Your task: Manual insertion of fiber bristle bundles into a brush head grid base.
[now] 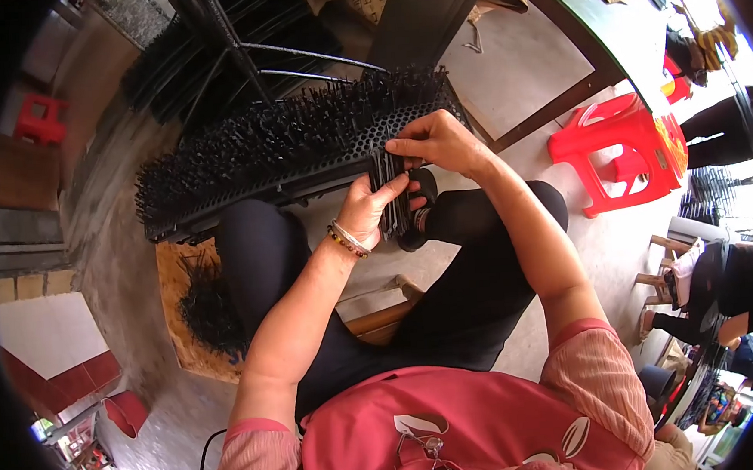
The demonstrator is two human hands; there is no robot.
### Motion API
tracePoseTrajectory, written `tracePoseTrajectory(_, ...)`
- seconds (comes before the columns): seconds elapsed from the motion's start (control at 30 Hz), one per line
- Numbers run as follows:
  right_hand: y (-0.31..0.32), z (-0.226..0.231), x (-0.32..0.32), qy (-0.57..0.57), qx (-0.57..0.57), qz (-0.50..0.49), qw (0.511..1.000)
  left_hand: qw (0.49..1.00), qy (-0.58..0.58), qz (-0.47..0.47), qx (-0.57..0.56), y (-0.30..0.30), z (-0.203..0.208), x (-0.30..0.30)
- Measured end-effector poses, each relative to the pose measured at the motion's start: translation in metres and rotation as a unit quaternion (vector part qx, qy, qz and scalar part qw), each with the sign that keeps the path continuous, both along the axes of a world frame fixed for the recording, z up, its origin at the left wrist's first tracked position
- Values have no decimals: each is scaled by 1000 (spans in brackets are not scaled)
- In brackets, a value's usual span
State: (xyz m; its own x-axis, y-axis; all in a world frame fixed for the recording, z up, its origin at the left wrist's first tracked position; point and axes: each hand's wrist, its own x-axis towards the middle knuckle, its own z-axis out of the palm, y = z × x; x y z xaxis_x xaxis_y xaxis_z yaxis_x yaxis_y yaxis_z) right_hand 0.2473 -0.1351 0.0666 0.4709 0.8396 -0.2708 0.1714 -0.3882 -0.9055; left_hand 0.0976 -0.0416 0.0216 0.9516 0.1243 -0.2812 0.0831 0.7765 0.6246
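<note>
My left hand (363, 208) is wrapped round a bundle of thin black sticks (386, 167), which stands roughly upright between my knees. At the bundle's upper end, the thumb and fingers of my right hand (440, 141) are pinched together on the sticks; whether they grip one or several is too small to tell. Just beyond both hands runs a long black rack (362, 141) with a perforated top. Many short black pieces (267, 138) stand densely in its holes, while the holes nearest my right hand show bare.
Left of my knee, a wooden board (180, 333) bears a heap of black sticks (213, 305). A dark metal frame (231, 50) rises behind the rack. Red plastic stools (617, 147) stand right, beside a green-topped table (591, 15). Another person (733, 282) sits far right.
</note>
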Motion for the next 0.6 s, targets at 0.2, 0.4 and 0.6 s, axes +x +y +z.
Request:
tracePoseTrajectory(0.2,-8,8,15,38,30,-59,997,1000,19,17,-13,1,-9,1)
tracePoseTrajectory(0.4,-27,17,60,-123,196,-253,939,998,59,-21,-18,0,-16,1)
tracePoseTrajectory(0.6,-22,-3,93,-252,213,-309,892,995,83,-59,5,-1,-17,0)
